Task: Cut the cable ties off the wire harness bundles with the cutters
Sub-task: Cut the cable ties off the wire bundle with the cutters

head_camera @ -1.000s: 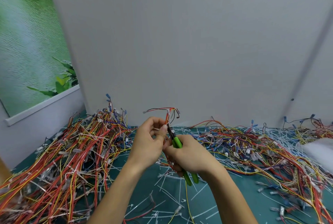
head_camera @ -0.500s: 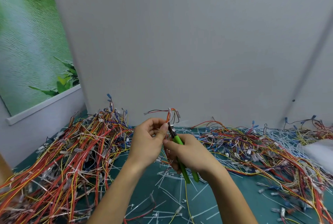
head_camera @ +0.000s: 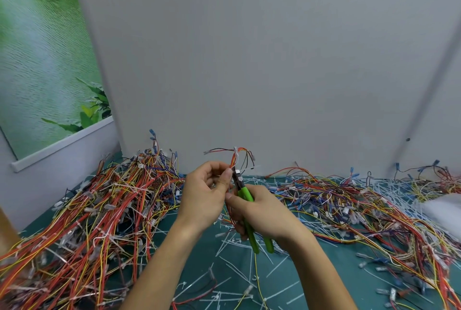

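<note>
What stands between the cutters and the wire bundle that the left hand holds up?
Nothing visible does. The tip of the cutters sits at the bundle, close beside the thumb of the left hand.

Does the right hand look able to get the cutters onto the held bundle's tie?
Probably yes. The left hand pinches the bundle upright, the right hand holds the cutters with their tip beside it, and the white tie just above shows clear of fingers.

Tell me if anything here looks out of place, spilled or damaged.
Cut cable ties lie strewn over the green mat, and wire harnesses sprawl in a tangled left heap and right heap. That fits the cutting job; nothing looks damaged. A white object at the right edge is too blurred to identify.
</note>
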